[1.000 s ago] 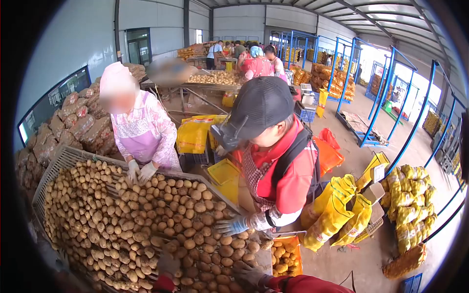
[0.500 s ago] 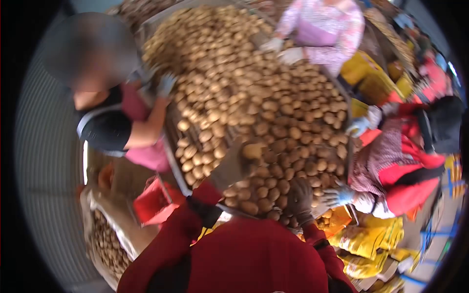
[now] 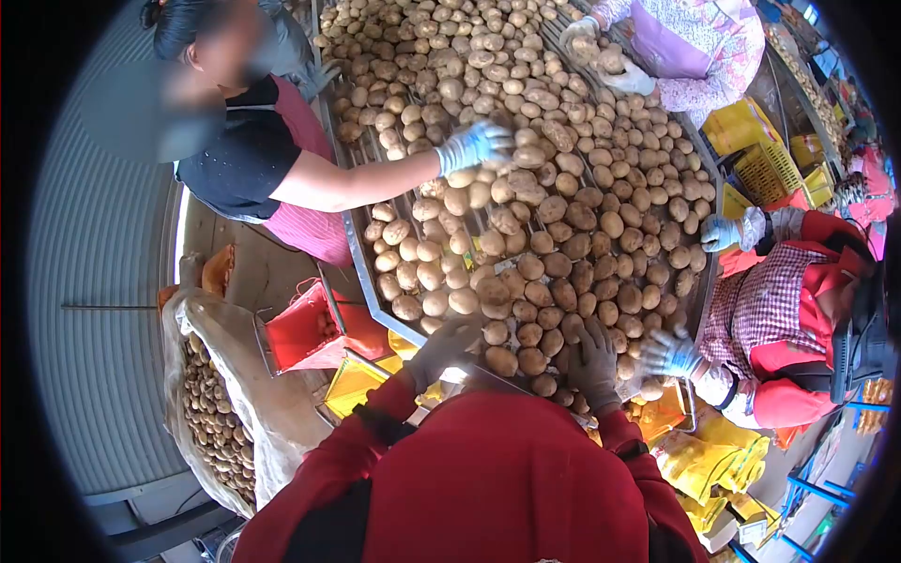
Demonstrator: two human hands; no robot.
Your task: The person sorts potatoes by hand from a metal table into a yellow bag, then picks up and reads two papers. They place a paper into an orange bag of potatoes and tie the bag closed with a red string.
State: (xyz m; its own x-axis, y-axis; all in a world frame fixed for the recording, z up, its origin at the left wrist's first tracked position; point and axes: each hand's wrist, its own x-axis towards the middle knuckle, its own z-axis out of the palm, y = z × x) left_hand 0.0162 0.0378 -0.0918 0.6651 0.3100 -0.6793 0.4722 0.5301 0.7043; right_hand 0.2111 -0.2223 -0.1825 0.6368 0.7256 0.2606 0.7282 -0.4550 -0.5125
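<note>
Many brown potatoes lie across a sorting table with a metal rim. My left hand, in a grey glove, is at the table's near edge. Its fingers are stretched toward the nearest potatoes, and I see nothing held in them. My right hand, also gloved, rests on the potatoes near the front right, with its fingers extended and apart. Potatoes lie on both sides of that hand and partly under it.
A co-worker's blue-and-white glove reaches over the potatoes from the left. Another person's glove is close to my right hand. A red crate, a yellow crate, a large potato sack and yellow bags stand around.
My left hand has drawn back from over the potatoes to the near edge. My right hand remains on the potatoes. The left co-worker's arm now stretches farther across the table.
</note>
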